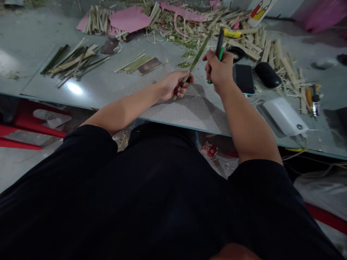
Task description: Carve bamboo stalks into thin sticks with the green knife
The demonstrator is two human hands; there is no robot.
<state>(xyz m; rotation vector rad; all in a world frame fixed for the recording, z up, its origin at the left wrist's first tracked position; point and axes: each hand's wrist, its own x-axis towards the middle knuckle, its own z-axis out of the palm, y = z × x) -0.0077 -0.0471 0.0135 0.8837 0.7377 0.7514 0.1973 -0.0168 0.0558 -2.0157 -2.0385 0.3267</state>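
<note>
My left hand [179, 85] is closed around the lower end of a long green bamboo strip [200, 54], which slants up and away to the right. To its right, my right hand [220, 70] grips a green-and-black knife [220, 42], its dark part pointing up from the fist. The knife and the strip are apart, with a small gap between them. Beyond my left hand, several short flat strips [138, 64] lie side by side on the table with a brown piece [149, 65] among them.
A loose bundle of strips [76, 61] lies at left on the grey table [108, 85]. Shavings [187, 30] and pink paper [130, 18] cover the back. On the right are a phone [244, 78], a black case [268, 74], a white box [284, 115] and a yellow-handled tool [313, 98].
</note>
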